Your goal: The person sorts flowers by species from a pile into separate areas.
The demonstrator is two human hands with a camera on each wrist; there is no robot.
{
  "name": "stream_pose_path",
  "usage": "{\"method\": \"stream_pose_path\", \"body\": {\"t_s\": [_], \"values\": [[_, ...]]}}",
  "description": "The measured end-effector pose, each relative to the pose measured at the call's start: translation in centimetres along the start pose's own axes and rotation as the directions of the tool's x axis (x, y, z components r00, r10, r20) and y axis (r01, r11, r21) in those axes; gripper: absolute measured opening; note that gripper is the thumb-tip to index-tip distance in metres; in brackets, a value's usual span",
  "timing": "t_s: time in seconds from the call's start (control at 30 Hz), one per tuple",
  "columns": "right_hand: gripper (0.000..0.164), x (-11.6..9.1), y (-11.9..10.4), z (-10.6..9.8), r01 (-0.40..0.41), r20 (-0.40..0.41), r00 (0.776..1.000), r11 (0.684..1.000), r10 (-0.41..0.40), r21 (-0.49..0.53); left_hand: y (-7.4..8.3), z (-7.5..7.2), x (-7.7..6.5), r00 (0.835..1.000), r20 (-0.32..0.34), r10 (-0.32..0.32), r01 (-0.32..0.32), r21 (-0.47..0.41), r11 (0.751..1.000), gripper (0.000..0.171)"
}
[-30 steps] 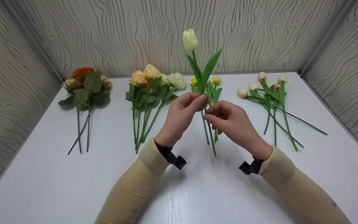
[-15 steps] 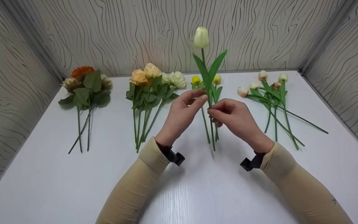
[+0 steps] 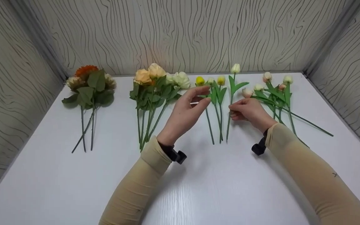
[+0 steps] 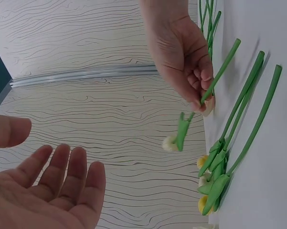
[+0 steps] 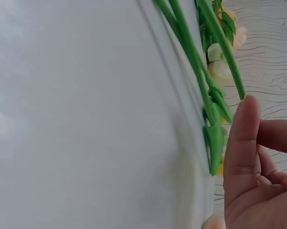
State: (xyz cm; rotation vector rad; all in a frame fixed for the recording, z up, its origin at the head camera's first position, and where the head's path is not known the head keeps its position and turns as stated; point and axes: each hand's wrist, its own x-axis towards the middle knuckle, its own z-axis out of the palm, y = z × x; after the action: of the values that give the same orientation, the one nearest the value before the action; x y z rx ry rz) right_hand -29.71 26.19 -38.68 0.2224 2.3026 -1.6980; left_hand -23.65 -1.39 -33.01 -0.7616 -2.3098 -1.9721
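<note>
My right hand (image 3: 249,111) pinches the green stem of a white tulip (image 3: 235,68) between thumb and fingertips. The tulip's bloom points toward the back wall, and in the left wrist view its stem (image 4: 223,71) stands off the table surface. My left hand (image 3: 190,109) is held in the air with fingers loosely bent and nothing in them. Behind its fingertips lie tulips: a yellow tulip (image 3: 200,81), a whitish tulip (image 3: 211,81) and another yellow tulip (image 3: 221,80). In the right wrist view my thumb (image 5: 248,119) presses at the held stem.
Right of the held tulip lies a pile of pink-and-white tulips (image 3: 273,90) with crossing stems. To the left are peach roses (image 3: 148,73) with white blooms (image 3: 181,80), then an orange flower (image 3: 86,71) with beige blooms. Patterned walls (image 3: 180,34) enclose the white table (image 3: 73,187).
My right hand has carried the white tulip right and lower, toward the table between the yellow tulips and the pink-and-white pile. My left hand no longer touches the stem and stays nearly in place.
</note>
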Motion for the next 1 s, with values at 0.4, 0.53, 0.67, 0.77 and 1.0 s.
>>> {"method": "stream_pose_path", "body": {"t_s": [0.4, 0.53, 0.67, 0.77, 1.0], "values": [[0.043, 0.8, 0.9, 1.4, -0.075, 0.067, 0.995, 0.997, 0.076, -0.011, -0.4, 0.2, 0.1, 1.0, 0.025, -0.013, 0.013, 0.005, 1.0, 0.043], [0.042, 1.0, 0.8, 2.1, -0.024, 0.055, 0.998, 0.993, 0.03, -0.112, -0.6, 0.3, 0.1, 0.999, 0.036, -0.016, 0.016, 0.006, 1.0, 0.042], [0.041, 1.1, 0.5, 2.6, -0.009, 0.059, 0.998, 0.983, 0.02, -0.181, -0.7, 0.4, 0.1, 0.999, 0.045, -0.022, 0.022, 0.002, 1.0, 0.042], [0.039, 1.0, 0.3, 2.6, -0.01, 0.059, 0.998, 0.977, 0.023, -0.212, -0.7, 0.4, 0.1, 0.998, 0.054, -0.031, 0.03, 0.008, 1.0, 0.04], [0.034, 0.3, 0.1, 0.8, 0.034, 0.027, 0.999, 0.954, -0.027, -0.298, -0.7, 0.5, 0.0, 0.997, 0.067, -0.044, 0.042, 0.028, 0.999, 0.041]]}}
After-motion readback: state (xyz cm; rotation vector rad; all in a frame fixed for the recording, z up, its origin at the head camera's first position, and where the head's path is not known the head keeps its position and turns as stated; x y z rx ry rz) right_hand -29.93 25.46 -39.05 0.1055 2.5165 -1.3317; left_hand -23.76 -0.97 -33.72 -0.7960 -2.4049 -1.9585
